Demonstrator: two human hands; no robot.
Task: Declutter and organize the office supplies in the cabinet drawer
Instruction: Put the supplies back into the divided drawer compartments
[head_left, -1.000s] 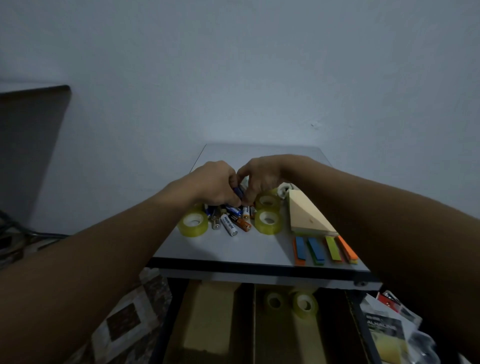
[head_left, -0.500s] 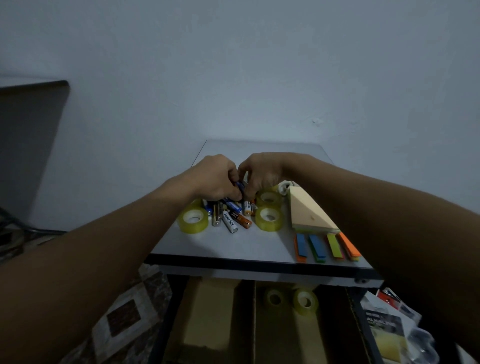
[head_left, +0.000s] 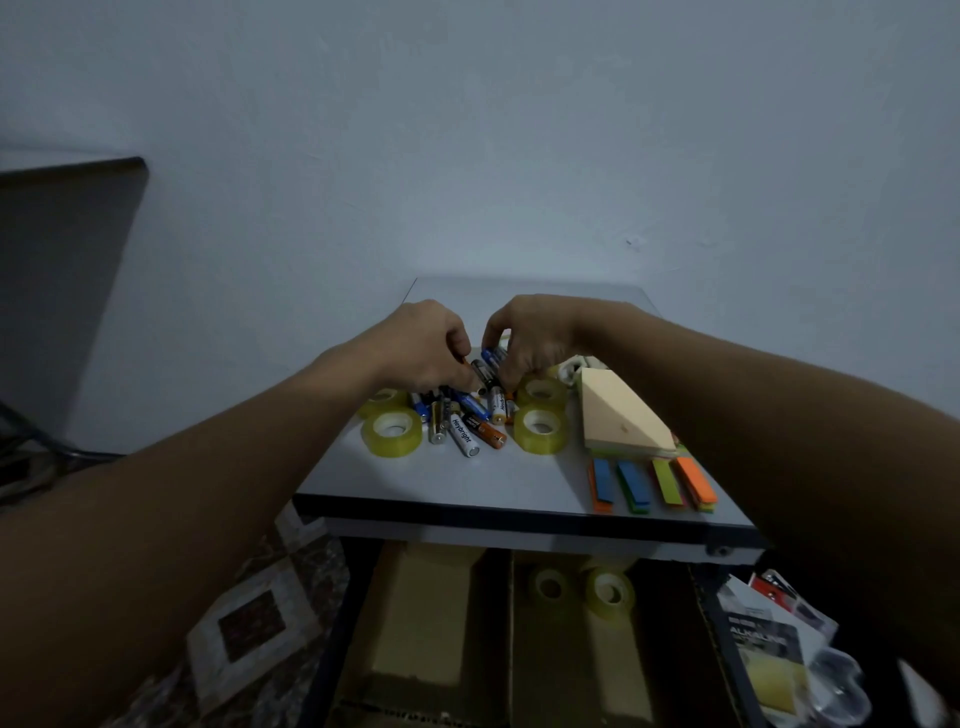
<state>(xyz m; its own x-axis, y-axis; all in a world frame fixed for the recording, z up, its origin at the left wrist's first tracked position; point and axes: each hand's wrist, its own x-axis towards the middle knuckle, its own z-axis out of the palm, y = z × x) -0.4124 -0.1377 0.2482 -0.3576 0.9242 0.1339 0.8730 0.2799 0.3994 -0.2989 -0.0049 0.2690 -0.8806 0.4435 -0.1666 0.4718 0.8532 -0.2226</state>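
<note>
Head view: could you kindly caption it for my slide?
Left hand and right hand pinch loose cylindrical batteries between yellowish tape rolls on a grey cabinet top.

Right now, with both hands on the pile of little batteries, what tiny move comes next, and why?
Probably gather in the white cylindrical battery: the left hand and right hand both pinch batteries in the heap of mixed-coloured batteries, yet that one lies loose at its near edge.

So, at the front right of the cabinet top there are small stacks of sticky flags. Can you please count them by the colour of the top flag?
Blue-topped stacks: 2
Yellow-green-topped stack: 1
Orange-topped stack: 1
Total: 4
</note>
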